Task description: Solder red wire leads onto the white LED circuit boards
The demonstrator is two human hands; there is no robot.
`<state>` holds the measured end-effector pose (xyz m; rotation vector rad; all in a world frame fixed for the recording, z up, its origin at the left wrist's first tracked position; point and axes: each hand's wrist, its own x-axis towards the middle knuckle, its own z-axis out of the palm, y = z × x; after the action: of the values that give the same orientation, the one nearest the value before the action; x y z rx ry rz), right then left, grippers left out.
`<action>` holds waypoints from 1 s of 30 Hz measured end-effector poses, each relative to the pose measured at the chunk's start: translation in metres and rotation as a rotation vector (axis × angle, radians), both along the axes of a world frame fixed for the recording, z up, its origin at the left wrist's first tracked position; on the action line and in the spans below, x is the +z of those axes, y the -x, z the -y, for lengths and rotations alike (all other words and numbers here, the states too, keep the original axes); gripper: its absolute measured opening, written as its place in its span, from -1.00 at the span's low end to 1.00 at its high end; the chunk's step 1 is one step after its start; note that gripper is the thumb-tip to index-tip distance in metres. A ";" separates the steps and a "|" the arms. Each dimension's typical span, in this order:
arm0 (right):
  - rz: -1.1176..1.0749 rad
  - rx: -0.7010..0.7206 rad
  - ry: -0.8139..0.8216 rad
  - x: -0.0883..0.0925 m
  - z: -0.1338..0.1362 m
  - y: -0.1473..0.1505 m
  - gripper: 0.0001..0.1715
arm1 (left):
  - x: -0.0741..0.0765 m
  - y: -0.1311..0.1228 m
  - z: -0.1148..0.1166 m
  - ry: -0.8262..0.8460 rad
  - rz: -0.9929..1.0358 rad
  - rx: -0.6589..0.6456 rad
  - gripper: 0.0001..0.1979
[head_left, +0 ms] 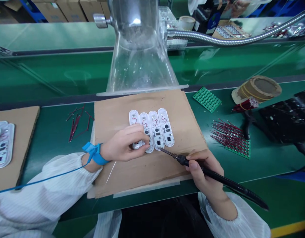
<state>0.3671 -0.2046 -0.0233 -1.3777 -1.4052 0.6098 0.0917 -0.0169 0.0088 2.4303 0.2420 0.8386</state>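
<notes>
Several white oblong circuit boards (pixel 166 127) lie side by side on a brown cardboard sheet (pixel 142 112), with thin red wires on them. My left hand (pixel 124 143) rests curled over the lower ends of the two leftmost boards, hiding part of them. A blue wrist strap (pixel 95 153) circles that wrist. My right hand (pixel 202 168) is shut on a black soldering iron (pixel 217 175). The iron's thin metal tip (pixel 163 150) points at the lower end of the third board, close to its edge. A thin wire (pixel 111 172) shows below my left hand.
A clear plastic fume hood (pixel 140 56) with a metal hose stands beyond the cardboard. Loose red wires (pixel 78 122) lie on the green belt at left, beside another cardboard sheet (pixel 16 142) with boards. At right are green pin boards (pixel 231 138) holding red wires, and a tape roll (pixel 258 89).
</notes>
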 end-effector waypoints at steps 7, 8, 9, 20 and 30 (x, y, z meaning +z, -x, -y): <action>-0.179 -0.117 -0.058 0.015 -0.002 0.008 -0.80 | 0.008 0.022 0.002 0.056 -0.005 0.100 -0.95; -0.200 -0.125 -0.056 0.018 -0.004 0.011 -0.80 | 0.008 0.027 0.003 0.065 -0.006 0.132 -0.96; -0.209 -0.127 -0.057 0.020 -0.006 0.014 -0.80 | 0.008 0.031 0.005 0.066 -0.009 0.154 -0.97; -0.163 -0.063 -0.057 0.000 -0.008 0.018 -0.86 | 0.002 0.028 0.015 0.017 0.010 0.068 -0.97; -0.105 0.028 -0.026 -0.002 -0.006 0.014 -0.96 | -0.001 0.030 0.017 -0.006 -0.048 0.070 -0.94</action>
<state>0.3530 -0.1988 -0.0254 -1.2887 -1.3455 0.6700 0.0615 -0.0336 0.0073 2.4624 0.3454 0.8129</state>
